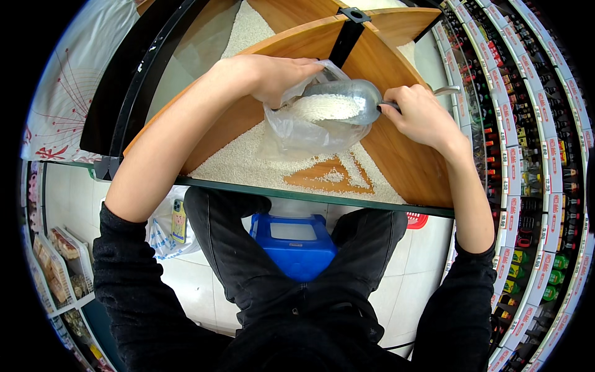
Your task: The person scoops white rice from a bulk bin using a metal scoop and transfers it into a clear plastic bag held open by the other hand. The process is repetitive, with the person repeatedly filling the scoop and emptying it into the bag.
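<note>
My right hand (420,116) grips the dark handle of a metal scoop (365,95). White rice grains (327,107) lie in the scoop, whose front end is inside the mouth of a clear plastic bag (311,137). At the bag's upper left rim, my left hand (274,76) holds the plastic, its fingers partly hidden by the film. Below the bag, loose rice (232,156) covers much of the floor of a wooden bin (399,153), with a bare wood patch near the front.
A green-edged front panel (297,191) closes the bin near my knees. Wooden dividers (297,32) and a black post (346,42) rise behind. Below stands a blue plastic box (295,251). Shelves of bottles (525,176) line the right; a phone (178,221) lies on a plastic bag at left.
</note>
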Action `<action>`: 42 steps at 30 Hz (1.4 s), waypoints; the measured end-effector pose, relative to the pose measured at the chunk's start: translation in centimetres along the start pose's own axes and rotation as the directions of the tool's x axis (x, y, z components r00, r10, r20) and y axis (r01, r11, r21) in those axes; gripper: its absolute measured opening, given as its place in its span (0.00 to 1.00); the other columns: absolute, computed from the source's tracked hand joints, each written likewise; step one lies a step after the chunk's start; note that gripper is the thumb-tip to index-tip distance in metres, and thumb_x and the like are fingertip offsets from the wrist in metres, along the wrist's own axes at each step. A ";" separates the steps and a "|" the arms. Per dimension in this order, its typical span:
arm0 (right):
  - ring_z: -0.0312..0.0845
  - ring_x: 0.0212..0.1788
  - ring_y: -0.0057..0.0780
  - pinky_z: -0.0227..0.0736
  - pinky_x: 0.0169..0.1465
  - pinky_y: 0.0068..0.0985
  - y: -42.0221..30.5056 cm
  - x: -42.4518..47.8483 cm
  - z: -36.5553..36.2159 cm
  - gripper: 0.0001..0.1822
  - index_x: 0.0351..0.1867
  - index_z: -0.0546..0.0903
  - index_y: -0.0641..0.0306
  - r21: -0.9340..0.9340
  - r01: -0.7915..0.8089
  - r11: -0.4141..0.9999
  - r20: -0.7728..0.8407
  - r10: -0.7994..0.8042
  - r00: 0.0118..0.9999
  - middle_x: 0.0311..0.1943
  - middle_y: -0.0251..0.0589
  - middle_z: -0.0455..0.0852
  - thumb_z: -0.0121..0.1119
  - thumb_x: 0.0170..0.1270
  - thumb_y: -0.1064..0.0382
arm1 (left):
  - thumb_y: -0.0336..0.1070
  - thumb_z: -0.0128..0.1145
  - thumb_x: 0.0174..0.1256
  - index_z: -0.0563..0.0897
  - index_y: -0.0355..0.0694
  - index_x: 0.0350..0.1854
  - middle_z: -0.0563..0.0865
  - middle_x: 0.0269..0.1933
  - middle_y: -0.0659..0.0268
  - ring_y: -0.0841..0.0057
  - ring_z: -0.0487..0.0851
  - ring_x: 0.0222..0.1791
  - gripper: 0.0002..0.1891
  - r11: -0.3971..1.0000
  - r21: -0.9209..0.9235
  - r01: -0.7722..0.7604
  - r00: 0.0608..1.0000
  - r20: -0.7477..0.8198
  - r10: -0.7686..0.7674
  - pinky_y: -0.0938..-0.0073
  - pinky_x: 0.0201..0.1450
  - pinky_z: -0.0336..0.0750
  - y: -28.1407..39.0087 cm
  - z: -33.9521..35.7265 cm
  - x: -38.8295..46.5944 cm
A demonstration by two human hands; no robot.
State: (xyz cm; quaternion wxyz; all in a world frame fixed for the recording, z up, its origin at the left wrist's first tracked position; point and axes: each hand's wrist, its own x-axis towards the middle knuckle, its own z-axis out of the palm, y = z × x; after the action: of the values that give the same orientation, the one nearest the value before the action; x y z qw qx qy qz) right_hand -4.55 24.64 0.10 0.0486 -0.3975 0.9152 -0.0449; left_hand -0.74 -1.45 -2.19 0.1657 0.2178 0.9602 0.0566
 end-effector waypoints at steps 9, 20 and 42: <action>0.82 0.27 0.45 0.76 0.34 0.36 -0.3 -0.5 -2.6 0.09 0.29 0.84 0.63 -0.208 0.003 0.978 -0.274 -0.061 0.960 0.21 0.49 0.83 0.63 0.54 0.59 | 0.20 0.66 0.43 0.53 0.45 0.74 0.60 0.73 0.60 0.62 0.65 0.70 0.52 1.000 -0.024 0.015 1.000 0.028 -0.014 0.70 0.69 0.69 0.5 -0.6 -0.3; 0.83 0.27 0.46 0.77 0.34 0.35 -2.0 -1.6 -0.6 0.07 0.21 0.82 0.66 -0.314 0.203 0.927 0.142 -0.166 0.976 0.22 0.51 0.84 0.62 0.47 0.64 | 0.19 0.67 0.42 0.50 0.49 0.75 0.58 0.75 0.63 0.64 0.65 0.70 0.55 0.997 0.048 0.052 0.997 0.051 -0.055 0.70 0.66 0.72 0.6 -0.6 -0.3; 0.86 0.44 0.41 0.80 0.44 0.34 -1.1 -1.8 9.7 0.16 0.38 0.88 0.64 -0.468 0.202 0.860 0.816 0.332 0.474 0.40 0.49 0.88 0.66 0.44 0.66 | 0.20 0.64 0.46 0.52 0.43 0.74 0.56 0.76 0.65 0.67 0.61 0.72 0.50 0.996 0.054 0.075 0.984 0.160 -0.083 0.71 0.69 0.67 1.0 -1.4 -0.1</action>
State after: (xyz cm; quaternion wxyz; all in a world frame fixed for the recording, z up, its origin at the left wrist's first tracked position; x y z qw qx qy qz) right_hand -1.32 24.75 -9.27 0.4057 -0.3244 0.7510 0.4077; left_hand -0.75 -0.63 -0.68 0.2399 0.1872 0.9525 0.0093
